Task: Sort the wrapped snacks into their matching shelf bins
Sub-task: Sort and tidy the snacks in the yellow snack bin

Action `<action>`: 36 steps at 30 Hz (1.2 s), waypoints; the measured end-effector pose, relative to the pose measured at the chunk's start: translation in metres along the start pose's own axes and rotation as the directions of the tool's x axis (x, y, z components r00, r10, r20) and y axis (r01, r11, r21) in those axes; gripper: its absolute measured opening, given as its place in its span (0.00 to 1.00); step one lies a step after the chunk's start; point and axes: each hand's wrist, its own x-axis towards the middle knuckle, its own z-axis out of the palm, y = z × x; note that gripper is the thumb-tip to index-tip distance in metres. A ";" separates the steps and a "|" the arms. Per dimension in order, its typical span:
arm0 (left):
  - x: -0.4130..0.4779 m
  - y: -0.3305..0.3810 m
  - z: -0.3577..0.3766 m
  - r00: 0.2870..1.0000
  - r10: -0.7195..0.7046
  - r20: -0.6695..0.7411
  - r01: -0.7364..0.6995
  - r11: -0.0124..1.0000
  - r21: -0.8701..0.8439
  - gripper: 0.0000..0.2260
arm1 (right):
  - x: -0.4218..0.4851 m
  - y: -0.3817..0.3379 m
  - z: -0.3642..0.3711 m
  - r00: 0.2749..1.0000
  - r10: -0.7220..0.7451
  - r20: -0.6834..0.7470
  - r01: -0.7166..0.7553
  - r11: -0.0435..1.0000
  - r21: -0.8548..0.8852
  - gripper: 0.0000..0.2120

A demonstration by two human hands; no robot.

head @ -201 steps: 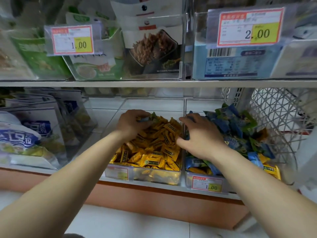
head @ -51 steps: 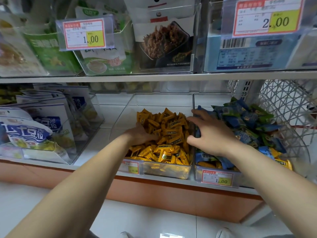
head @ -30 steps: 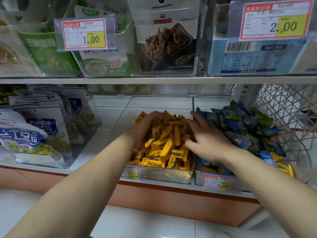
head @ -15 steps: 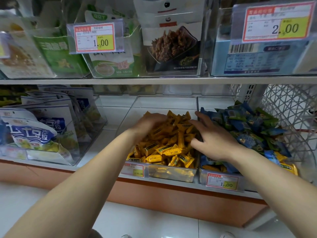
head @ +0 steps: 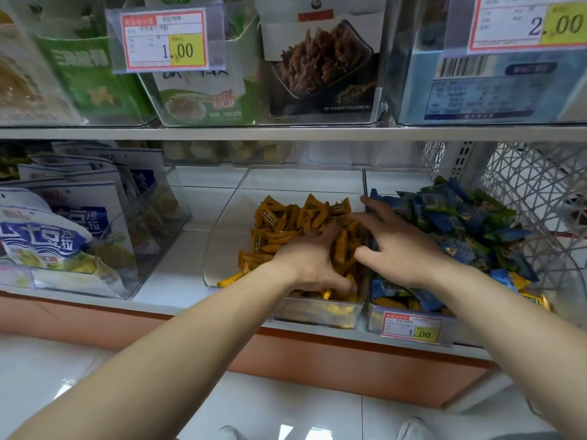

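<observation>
A clear plastic bin (head: 228,217) on the lower shelf holds a heap of yellow wrapped snacks (head: 286,217). To its right a second clear bin (head: 374,315) is piled with blue and green wrapped snacks (head: 457,217), with a few yellow ones at its front. My left hand (head: 308,262) lies on the yellow heap near the bin's front, fingers spread into the packets. My right hand (head: 394,246) rests with straight, spread fingers across the divider between the two bins, touching yellow packets. Neither hand visibly grips a packet.
A white wire basket (head: 533,192) stands right of the blue pile. Bagged snacks in a clear bin (head: 63,230) fill the lower left. The upper shelf edge (head: 286,133) overhangs the bins, carrying boxes and price tags (head: 165,39). White floor tiles lie below.
The yellow heap has been pushed toward the right side and front of its bin. My left hand slid forward and right over it; my right hand stayed at the divider. The camera moved closer.
</observation>
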 end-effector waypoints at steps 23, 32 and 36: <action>0.019 -0.025 -0.036 0.975 -0.006 -0.221 -0.005 0.999 -0.048 0.10 | -0.002 0.001 0.000 1.000 -0.005 -0.012 0.005 1.000 -0.001 0.30; 0.023 -0.068 -0.023 0.963 -0.252 -0.094 0.248 0.967 -0.050 0.30 | -0.003 0.000 -0.001 1.000 0.000 0.000 0.000 1.000 0.011 0.30; 0.034 -0.071 -0.022 0.983 -0.186 -0.005 0.185 0.978 -0.095 0.30 | -0.002 -0.001 -0.002 1.000 -0.003 -0.009 0.003 1.000 0.012 0.29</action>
